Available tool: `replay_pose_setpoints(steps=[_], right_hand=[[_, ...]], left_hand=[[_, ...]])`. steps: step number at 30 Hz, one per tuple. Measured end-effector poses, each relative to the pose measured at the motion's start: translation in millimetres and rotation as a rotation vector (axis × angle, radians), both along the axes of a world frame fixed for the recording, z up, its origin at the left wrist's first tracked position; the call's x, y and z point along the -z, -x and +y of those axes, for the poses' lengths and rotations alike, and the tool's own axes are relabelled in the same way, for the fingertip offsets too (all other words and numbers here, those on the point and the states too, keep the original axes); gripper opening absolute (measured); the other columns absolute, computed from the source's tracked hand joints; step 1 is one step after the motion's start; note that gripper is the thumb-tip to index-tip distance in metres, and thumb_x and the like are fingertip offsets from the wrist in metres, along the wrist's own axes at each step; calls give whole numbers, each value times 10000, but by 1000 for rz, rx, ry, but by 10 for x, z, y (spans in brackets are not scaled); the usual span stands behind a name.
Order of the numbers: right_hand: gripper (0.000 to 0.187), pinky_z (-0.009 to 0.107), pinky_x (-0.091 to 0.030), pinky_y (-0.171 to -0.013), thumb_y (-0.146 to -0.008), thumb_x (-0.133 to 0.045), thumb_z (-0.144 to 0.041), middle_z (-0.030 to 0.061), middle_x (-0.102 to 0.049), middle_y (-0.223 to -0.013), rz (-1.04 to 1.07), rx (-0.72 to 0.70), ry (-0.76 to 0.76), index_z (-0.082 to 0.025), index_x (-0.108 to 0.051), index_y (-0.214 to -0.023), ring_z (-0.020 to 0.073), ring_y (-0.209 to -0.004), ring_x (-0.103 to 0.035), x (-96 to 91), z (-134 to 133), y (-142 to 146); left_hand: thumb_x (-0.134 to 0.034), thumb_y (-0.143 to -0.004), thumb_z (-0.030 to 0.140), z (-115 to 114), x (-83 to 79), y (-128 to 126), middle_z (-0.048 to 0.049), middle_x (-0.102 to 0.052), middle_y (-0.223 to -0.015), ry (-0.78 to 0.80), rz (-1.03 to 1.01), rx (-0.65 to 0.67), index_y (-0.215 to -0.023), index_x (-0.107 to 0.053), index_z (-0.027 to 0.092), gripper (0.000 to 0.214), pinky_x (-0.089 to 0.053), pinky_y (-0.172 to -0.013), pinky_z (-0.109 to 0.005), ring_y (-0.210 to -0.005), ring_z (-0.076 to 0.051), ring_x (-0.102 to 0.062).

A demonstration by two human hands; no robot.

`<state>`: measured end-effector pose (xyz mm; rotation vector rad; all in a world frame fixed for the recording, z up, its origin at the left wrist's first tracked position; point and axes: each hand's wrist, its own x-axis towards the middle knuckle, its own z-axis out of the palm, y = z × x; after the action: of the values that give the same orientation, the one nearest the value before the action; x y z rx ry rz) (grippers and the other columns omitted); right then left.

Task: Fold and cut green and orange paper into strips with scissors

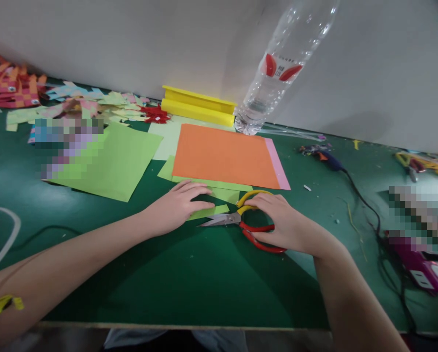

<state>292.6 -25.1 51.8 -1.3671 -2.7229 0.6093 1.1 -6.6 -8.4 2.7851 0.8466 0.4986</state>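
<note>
My left hand (175, 205) rests fingers-flat on a strip of light green paper (208, 211) lying on the green table (189, 274). My right hand (285, 222) is curled round the yellow and red handles of a pair of scissors (241, 222), whose blades lie closed on the table and point left toward the green strip. Just beyond both hands lies an orange paper sheet (224, 155) stacked on a pink sheet (279, 164) and light green sheets.
A large green sheet (116, 161) lies at left, with paper scraps and woven paper pieces (10, 88) behind it. A yellow paper block (197, 105) and a clear plastic bottle (277, 73) stand by the wall. A glue gun (329, 159), its cable and a power strip (429, 274) sit right.
</note>
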Motion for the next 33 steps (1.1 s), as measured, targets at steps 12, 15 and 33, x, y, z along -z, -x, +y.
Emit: replay_pose_setpoints(steps=[12,15,33], right_hand=[[440,489,-407,-945,-768,-591,-429,75,-611,-1200,5,-14,-6,-263,-567,-1175,298,-1129,-536,24,18,39],[437,490,-406,-951,-770,-586,-420,74,-610,-1210,-9,-11,8,-257,-563,-1175,300,-1148,-524,16,14,35],[508,539,-359,-980,-743,-605,-395,94,-602,-1187,48,-43,-29,-251,-534,-1225,312,-1143,-508,96,31,12]], left_hand=[[-390,-994,228,-9,-163,31,-60,-534,-1312,103,-26,9,-1260,-501,215,288,-305,-1088,-398,-1288,-203,-397],[-400,-999,315,41,-217,159,-40,-463,-1400,90,77,114,-1317,-481,280,330,-258,-1110,-403,-1357,-224,-305],[-411,-991,240,79,-132,114,-2,-372,-1479,3,137,164,-1341,-457,344,368,-183,-1146,-420,-1394,-231,-250]])
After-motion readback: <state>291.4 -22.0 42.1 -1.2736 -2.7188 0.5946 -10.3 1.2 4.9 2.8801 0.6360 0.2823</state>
